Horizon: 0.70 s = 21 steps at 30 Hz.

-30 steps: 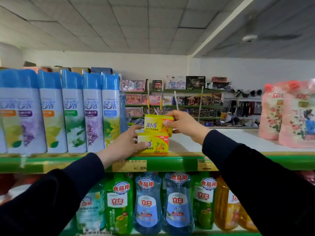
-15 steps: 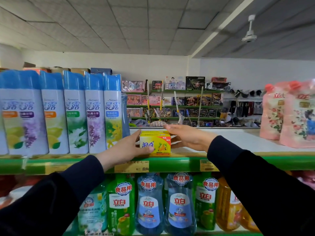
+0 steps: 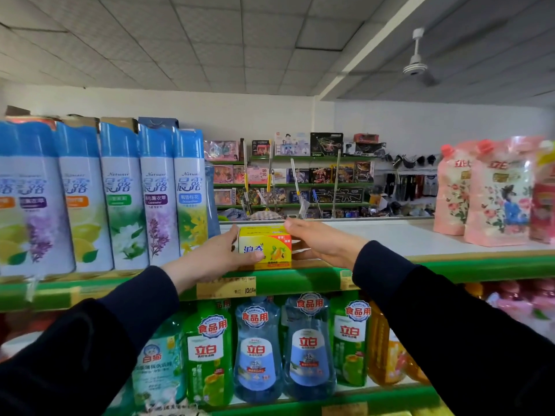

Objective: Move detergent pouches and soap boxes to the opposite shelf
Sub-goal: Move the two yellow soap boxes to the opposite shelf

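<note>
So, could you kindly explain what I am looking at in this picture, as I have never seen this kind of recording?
There is no machine here: a camera worn on a person's head looks out at their two bare hands. The left hand rests against the left side of a yellow cardboard soap box, its thumb on the front; the right hand lies flat at its right side. The box stands on a green-edged shop shelf, between tall blue-capped spray cans and pink flowered detergent pouches. Dish-soap bottles fill the shelf below.
</note>
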Available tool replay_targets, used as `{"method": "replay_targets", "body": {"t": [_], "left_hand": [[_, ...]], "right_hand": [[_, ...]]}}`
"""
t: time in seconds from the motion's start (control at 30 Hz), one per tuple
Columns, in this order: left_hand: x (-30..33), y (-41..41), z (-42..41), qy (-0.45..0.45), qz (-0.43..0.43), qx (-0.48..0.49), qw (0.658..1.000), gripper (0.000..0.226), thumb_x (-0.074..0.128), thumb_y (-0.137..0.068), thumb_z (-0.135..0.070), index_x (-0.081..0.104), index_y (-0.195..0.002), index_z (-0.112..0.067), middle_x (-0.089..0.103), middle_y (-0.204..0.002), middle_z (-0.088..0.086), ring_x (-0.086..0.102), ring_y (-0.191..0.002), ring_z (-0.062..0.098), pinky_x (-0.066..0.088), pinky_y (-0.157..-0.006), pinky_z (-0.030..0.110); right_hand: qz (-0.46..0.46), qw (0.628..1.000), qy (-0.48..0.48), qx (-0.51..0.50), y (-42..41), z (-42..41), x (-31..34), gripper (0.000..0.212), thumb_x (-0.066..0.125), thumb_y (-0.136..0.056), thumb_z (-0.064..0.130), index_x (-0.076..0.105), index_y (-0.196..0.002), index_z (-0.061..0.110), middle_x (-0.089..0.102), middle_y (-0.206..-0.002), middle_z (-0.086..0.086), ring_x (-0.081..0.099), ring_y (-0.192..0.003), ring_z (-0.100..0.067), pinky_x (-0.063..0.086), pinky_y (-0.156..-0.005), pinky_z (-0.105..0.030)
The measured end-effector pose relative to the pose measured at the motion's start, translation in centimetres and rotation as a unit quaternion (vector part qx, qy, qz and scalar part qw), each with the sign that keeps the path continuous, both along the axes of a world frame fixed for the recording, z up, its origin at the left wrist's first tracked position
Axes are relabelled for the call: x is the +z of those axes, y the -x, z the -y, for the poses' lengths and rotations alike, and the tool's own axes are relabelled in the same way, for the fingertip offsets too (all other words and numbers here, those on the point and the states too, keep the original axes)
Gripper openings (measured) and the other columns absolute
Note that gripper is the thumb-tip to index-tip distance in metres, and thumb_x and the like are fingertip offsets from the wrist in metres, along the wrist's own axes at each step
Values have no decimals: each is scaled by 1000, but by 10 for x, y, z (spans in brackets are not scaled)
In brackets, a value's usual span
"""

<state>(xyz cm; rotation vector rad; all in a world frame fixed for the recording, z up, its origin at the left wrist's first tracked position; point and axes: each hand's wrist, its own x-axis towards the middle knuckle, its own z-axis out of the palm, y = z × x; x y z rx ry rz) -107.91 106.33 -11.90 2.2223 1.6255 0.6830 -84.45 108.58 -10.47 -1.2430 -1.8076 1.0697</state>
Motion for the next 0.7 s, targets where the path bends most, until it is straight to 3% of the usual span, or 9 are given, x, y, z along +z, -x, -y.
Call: {"method": "replay_targets", "body": {"t": [0.1, 0.23, 0.33, 0.5, 0.7], "left_hand": [[3, -1, 2, -45, 53, -17, 997, 125, 60, -69, -79, -1, -164, -26, 15, -170, 0, 26, -153, 20, 25, -119, 32], [6, -17, 10, -164, 50, -68, 983, 108, 67, -80, -67, 4, -162, -35, 3, -166, -16, 9, -151, 4, 11, -117, 26], [7, -40, 18, -206, 63, -112, 970, 98, 70, -86, -57, 13, -162, -36, 11, -169, -11, 8, -152, 3, 10, -119, 28], [2, -95, 41, -212, 77, -204, 953, 90, 73, -87, -49, 23, -160, -35, 22, -168, -7, 20, -154, 12, 15, -117, 26], [-20, -194, 76, -110, 137, -337, 925, 81, 77, -86, -41, 35, -155, -36, 37, -162, -7, 40, -141, 14, 36, -112, 31]], "right_hand": [[-8, 999, -44, -31, -1, 12, -2, 61, 41, -106, 46, 21, -161, 25, 27, -166, 0, 29, -150, -20, 35, -116, -41], [25, 986, -140, -87, -9, 36, -3, 64, 46, -104, 49, 26, -160, 27, 28, -166, 4, 31, -150, -17, 33, -118, -42], [53, 964, -218, -144, -21, 61, -7, 62, 54, -100, 50, 37, -155, 30, 36, -162, 6, 33, -147, -13, 30, -116, -35], [77, 929, -271, -240, -59, 122, -21, 50, 63, -96, 42, 52, -143, 29, 51, -148, 9, 43, -130, -5, 36, -109, -35], [112, 893, -237, -365, -131, 227, -50, 53, 65, -94, 41, 50, -144, 30, 49, -147, 11, 41, -134, -4, 34, -106, -29]]}}
